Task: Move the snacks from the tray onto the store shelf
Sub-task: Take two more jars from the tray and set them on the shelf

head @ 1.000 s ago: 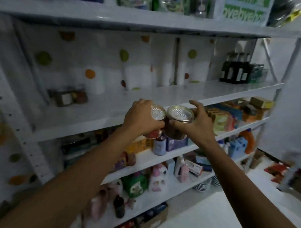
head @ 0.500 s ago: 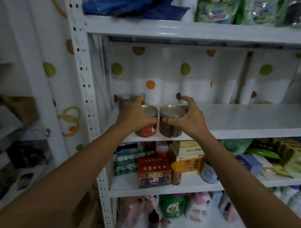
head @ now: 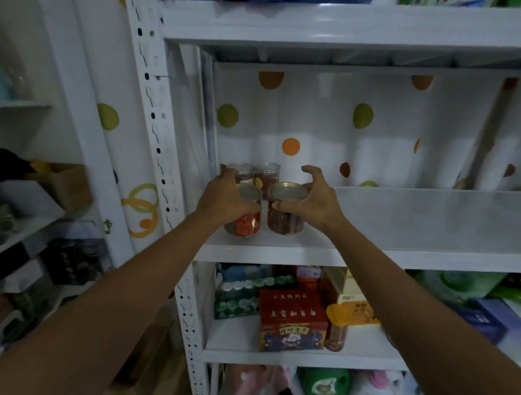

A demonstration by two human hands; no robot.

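Two clear snack jars with metal lids stand side by side at the front left of the white store shelf (head: 369, 257). My left hand (head: 223, 199) grips the left snack jar (head: 248, 225), which has a red label. My right hand (head: 318, 205) is curled round the right snack jar (head: 285, 223): the thumb lies across its front, the palm is at the lid, and the forefinger is lifted above it. Directly behind them stand two more clear jars (head: 267, 175) against the dotted back wall. The tray is out of view.
The perforated white upright (head: 155, 128) stands just left of the jars. To their right the shelf board runs on. Another shelf board (head: 348, 26) hangs close above. The shelf below holds a red box (head: 290, 319), green packs and an orange-capped jar (head: 336, 327).
Both hands carried the jars left and in over the shelf; the jars now stand on the board in front of the two rear jars. My right forefinger has lifted off.
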